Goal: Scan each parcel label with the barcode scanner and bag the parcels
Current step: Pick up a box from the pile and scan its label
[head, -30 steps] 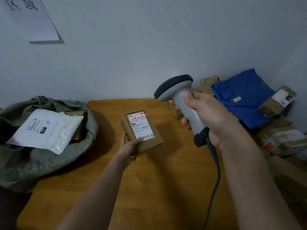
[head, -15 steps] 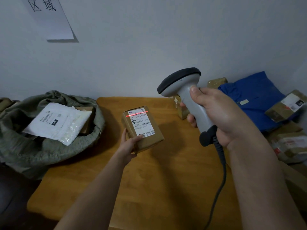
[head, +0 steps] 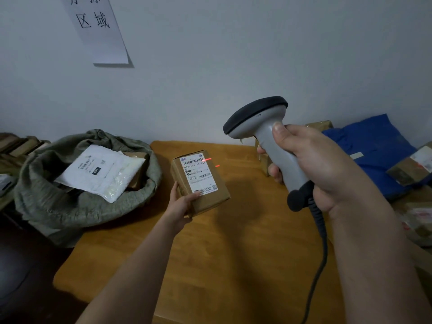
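My left hand [head: 181,203] grips the near end of a small brown cardboard parcel [head: 211,194] and holds it tilted just above the wooden table [head: 233,253], white label [head: 198,173] facing up. My right hand [head: 313,164] grips the handle of a grey barcode scanner [head: 259,120] with a black head, raised to the right of the parcel. The red scan line falls at the label's upper right corner and spills onto the table. A grey-green sack [head: 77,206] lies open at the left with a white mailer [head: 102,171] on top.
A pile of parcels sits at the right: a blue mailer [head: 374,155], brown boxes [head: 411,167] and taped packets. The scanner's black cable [head: 320,253] hangs down over the table's right side. A paper sign [head: 98,29] hangs on the wall. More boxes lie beyond the sack at far left.
The red scan line has slid from across the label's barcode to its right edge and onto the table. The view has shifted so the sack and sign appear further right.
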`<state>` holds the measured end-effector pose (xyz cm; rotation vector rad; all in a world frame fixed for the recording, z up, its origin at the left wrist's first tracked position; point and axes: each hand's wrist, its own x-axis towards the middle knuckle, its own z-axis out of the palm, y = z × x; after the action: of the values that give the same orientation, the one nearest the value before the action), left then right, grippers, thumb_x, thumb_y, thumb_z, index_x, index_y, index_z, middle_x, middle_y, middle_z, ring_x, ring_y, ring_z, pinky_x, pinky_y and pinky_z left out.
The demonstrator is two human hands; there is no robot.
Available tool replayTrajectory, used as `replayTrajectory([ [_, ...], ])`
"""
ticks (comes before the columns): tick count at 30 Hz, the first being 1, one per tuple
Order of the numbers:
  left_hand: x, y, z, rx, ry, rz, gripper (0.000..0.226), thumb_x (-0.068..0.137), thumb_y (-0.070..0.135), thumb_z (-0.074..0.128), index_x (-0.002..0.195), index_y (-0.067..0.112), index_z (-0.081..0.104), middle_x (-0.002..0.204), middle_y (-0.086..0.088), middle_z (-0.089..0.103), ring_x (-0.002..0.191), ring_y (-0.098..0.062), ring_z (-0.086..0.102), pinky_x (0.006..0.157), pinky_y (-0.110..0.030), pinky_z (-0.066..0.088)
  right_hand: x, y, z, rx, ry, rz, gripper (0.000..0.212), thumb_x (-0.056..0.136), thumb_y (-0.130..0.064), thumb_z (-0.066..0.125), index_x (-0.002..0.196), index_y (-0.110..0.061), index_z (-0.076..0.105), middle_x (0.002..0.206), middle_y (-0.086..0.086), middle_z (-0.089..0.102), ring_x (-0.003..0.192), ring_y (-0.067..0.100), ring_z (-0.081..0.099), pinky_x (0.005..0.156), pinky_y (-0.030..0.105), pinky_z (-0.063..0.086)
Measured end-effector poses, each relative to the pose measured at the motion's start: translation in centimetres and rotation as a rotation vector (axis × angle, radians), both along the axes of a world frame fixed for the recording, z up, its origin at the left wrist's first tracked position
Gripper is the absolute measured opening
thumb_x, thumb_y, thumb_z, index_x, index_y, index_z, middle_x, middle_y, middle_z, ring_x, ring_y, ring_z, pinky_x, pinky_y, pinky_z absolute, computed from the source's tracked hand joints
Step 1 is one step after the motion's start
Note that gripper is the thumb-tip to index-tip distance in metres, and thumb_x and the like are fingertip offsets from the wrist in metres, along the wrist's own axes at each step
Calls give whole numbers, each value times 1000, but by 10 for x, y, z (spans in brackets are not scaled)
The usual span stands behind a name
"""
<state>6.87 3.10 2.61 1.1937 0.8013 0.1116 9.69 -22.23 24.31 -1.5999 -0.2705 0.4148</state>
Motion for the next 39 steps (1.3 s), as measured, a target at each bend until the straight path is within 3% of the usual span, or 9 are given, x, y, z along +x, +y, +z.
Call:
replayTrajectory([
  [14, 6, 68, -5, -46, -24, -96, 101, 74, 17, 80, 147, 51, 18, 140, -3, 50, 122, -33, 50, 104, -64, 34, -12, 76, -1, -33, -28, -52, 36, 102, -35, 47, 116, -5, 59, 101, 11, 64, 51, 8, 57, 46, 20, 47],
  [19, 14, 125, 10, -71, -75, -148, 93, 78, 6, 74, 145, 47, 25, 130, -3, 58, 108, -25, 58, 87, -48, 50, -17, 142, 2, -18, -35, -103, 33, 102, -36, 46, 113, -8, 59, 100, 8, 64, 52, 9, 55, 49, 22, 46],
  [22, 13, 165, 16, -13, -42, -172, 87, 82, 11, 73, 144, 49, 26, 123, 1, 58, 107, -24, 55, 97, -51, 45, -20, 186, 2, -7, -27, -105, 29, 102, -35, 46, 107, -10, 59, 101, 7, 65, 53, 10, 55, 51, 24, 46],
  [25, 11, 207, 17, 46, -20, -191, 88, 82, 17, 74, 147, 47, 24, 132, -2, 52, 114, -28, 53, 101, -54, 43, -19, 226, -3, 8, 11, -95, 31, 102, -35, 47, 109, -8, 60, 97, 7, 66, 53, 12, 56, 53, 27, 46],
  [29, 9, 260, 21, 222, -44, -81, 79, 82, 24, 74, 145, 44, 31, 129, -3, 50, 102, -21, 57, 74, -38, 53, -11, 270, -18, -19, 122, -87, 38, 100, -41, 49, 114, -8, 60, 69, 7, 64, 52, 14, 57, 54, 27, 46],
  [31, 11, 288, 20, 399, -19, 48, 77, 80, 29, 76, 143, 44, 36, 134, -7, 42, 112, -26, 52, 79, -38, 53, -7, 287, -28, -51, 171, -85, 39, 100, -44, 49, 114, -9, 60, 60, 7, 62, 49, 13, 56, 51, 26, 46],
  [35, 19, 336, 3, 869, 373, 164, 71, 86, 46, 62, 148, 42, 26, 142, -23, 31, 133, -41, 26, 112, -55, 22, 2, 303, -45, -95, 203, -103, 35, 100, -41, 51, 115, -11, 59, 77, 8, 59, 44, 7, 57, 46, 21, 46],
  [37, 23, 353, -8, 864, 581, 142, 67, 96, 46, 46, 153, 33, 13, 156, -27, 13, 144, -45, 9, 116, -59, 3, 7, 305, -52, -120, 213, -116, 33, 100, -40, 51, 114, -11, 60, 82, 8, 58, 43, 5, 56, 44, 20, 45],
  [39, 28, 363, -17, 843, 690, 166, 65, 102, 37, 39, 155, 24, 6, 160, -23, 1, 146, -44, 2, 116, -60, -2, 14, 304, -59, -152, 220, -141, 35, 99, -41, 52, 113, -10, 60, 81, 8, 59, 42, 4, 56, 42, 18, 44],
])
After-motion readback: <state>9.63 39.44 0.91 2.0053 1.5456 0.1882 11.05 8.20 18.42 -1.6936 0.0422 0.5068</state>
